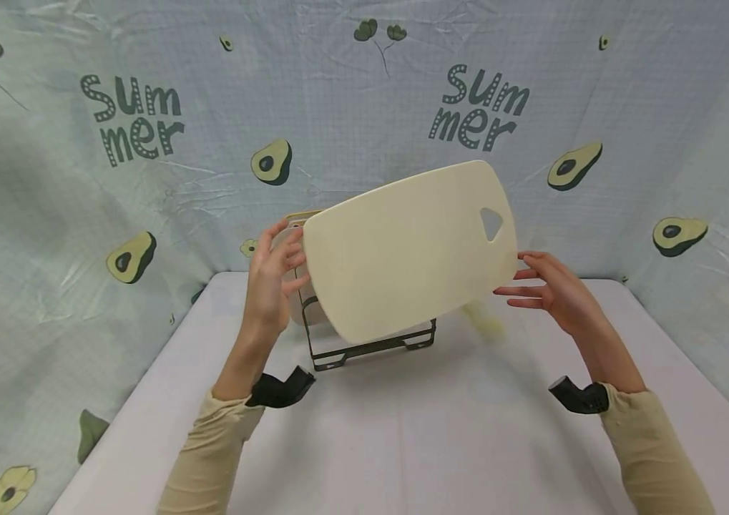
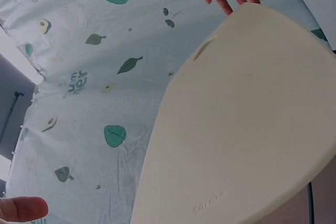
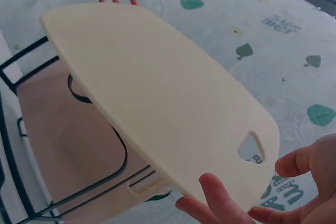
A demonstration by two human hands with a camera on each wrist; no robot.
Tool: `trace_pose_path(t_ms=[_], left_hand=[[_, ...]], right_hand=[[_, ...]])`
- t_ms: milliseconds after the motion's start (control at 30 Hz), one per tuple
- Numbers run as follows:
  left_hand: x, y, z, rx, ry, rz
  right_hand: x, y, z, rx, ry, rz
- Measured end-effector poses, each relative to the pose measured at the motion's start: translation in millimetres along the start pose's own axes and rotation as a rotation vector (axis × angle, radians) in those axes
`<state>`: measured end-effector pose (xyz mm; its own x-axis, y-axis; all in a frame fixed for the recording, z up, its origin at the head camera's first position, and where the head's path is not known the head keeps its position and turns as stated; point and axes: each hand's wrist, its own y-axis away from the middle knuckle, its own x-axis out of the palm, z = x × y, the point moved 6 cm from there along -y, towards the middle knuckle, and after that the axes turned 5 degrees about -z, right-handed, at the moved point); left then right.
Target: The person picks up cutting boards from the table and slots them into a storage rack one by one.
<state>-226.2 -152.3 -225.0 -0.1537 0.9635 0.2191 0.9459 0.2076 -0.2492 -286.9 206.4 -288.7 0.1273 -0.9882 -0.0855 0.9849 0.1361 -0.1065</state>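
A cream cutting board (image 1: 409, 250) with a triangular handle hole spans the space between both hands, tilted so its right end is higher. At its left edge, the left hand (image 1: 267, 279) touches it with spread, mostly straight fingers. The left thumb (image 2: 23, 209) stands apart from the board in the left wrist view. The right hand (image 1: 551, 290) is at the end with the hole, fingers extended. In the right wrist view its fingertips (image 3: 220, 198) are right at the board's lower corner. Behind the board, a dark wire rack (image 1: 373, 348) is partly hidden.
The rack holds another board (image 3: 68, 129), pinkish in the right wrist view. A white table (image 1: 467, 443) lies under the hands. Behind it hangs a cloth backdrop (image 1: 351, 107) printed with avocados and lettering. Black wrist cameras (image 1: 283, 388) stick out from both forearms.
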Motion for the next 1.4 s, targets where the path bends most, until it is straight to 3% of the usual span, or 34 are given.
trace_pose_path(t_ms=[267, 433, 600, 733, 1000, 1400], left_hand=[[-11.0, -15.8, -29.7, 0.065, -0.017, -0.009], [-14.9, -22.9, -46.3, 0.144, 0.017, -0.042], [-19.8, -31.1, -57.5, 0.25, 0.055, -0.09], [-21.9, -39.8, -62.6, 0.306, 0.097, -0.091], [-31.6, -57.3, -58.5, 0.327, 0.128, -0.085], [-40.8, -64.2, -34.4, 0.236, 0.088, -0.036]], right_hand=[[15.9, -14.0, 20.6, -0.012, -0.023, 0.02], [25.1, -23.7, 31.1, -0.034, -0.025, 0.002], [36.3, -32.3, 39.3, -0.063, -0.109, 0.003], [45.7, -40.4, 41.2, -0.063, -0.146, 0.017], [56.1, -57.0, 31.3, -0.021, -0.17, 0.014], [64.7, -54.6, -4.1, 0.038, -0.129, 0.141]])
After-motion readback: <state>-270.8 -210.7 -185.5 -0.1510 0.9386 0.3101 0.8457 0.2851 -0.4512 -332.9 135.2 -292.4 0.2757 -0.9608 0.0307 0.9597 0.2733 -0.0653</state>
